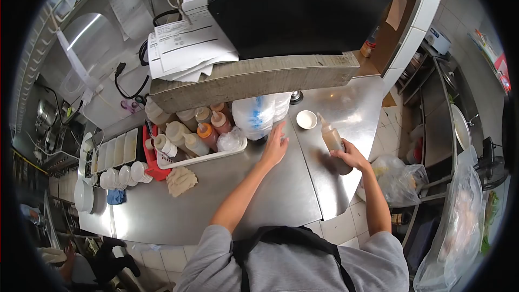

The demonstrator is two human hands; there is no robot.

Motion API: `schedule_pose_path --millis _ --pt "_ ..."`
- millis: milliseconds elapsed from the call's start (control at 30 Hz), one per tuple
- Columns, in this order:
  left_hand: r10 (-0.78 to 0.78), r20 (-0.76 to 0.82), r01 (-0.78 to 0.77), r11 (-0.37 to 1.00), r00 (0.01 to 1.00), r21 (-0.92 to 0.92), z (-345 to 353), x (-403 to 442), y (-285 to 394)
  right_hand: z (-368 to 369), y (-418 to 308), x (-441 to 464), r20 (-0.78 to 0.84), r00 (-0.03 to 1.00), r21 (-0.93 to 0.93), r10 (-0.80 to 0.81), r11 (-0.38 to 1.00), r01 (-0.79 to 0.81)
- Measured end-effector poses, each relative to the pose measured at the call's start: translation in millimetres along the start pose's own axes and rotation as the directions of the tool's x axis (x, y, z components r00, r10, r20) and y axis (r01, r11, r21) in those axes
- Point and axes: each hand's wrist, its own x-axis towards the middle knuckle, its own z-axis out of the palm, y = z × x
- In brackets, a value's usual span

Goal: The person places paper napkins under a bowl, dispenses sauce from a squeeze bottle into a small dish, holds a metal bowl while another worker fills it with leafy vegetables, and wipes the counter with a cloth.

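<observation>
A clear squeeze bottle (331, 136) with brownish contents is gripped in my right hand (354, 157), its pointed nozzle tilted up and to the left. Just beyond the nozzle, a small white bowl (306, 119) rests on the steel counter (265, 194). My left hand (275, 147) holds nothing; its fingers are apart and reach toward a plastic-wrapped white bundle (254, 117) with blue print. Whether the fingertips touch the bundle I cannot tell. To the left, a white tray (208, 158) carries several squeeze bottles with orange, red and pale contents.
A shelf edge (254, 78) with papers (189, 43) overhangs the counter's back. Stacked white cups (124, 176), a beige cloth (181, 181) and a blue cloth (115, 197) lie left. Plastic bags (400, 178) hang at right. Another person's hand (68, 257) shows lower left.
</observation>
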Motion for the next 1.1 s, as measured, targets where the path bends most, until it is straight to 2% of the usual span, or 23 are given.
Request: schedule_pose_path --millis 67,200,267,467,567,733,933,1100 --pt "-0.011 0.003 0.011 1.0 1.0 -0.008 -4 -6 1 -8 -7 0 0.027 0.998 -0.128 0.056 0.99 -0.053" --pt "-0.025 0.015 0.025 1.0 1.0 -0.001 -8 -18 5 -21 -25 10 0.123 0.986 -0.201 0.117 0.975 -0.091" --pt "-0.026 0.02 0.026 1.0 0.999 0.006 -9 -22 5 -27 -28 22 0.132 0.982 -0.31 0.134 0.947 -0.087" --pt "-0.039 0.02 0.039 0.999 0.999 -0.002 -19 -32 4 -44 -53 52 0.195 0.947 -0.542 0.256 0.833 -0.113" --pt "-0.053 0.019 0.053 0.999 0.998 -0.006 -24 -34 0 -49 -78 62 0.211 0.918 -0.687 0.336 0.719 -0.105" --pt "-0.068 0.016 0.069 0.998 0.998 -0.013 -23 -35 -4 -51 -95 74 0.225 0.903 -0.775 0.367 0.629 -0.063" --pt "-0.034 -0.019 0.034 0.999 0.999 -0.023 -25 -36 1 -51 -101 81 0.242 0.872 -0.785 0.426 0.614 -0.082" --pt "-0.061 0.02 0.06 0.998 0.998 0.013 -28 -32 -3 -53 -100 88 0.251 0.865 -0.787 0.435 0.612 -0.079"
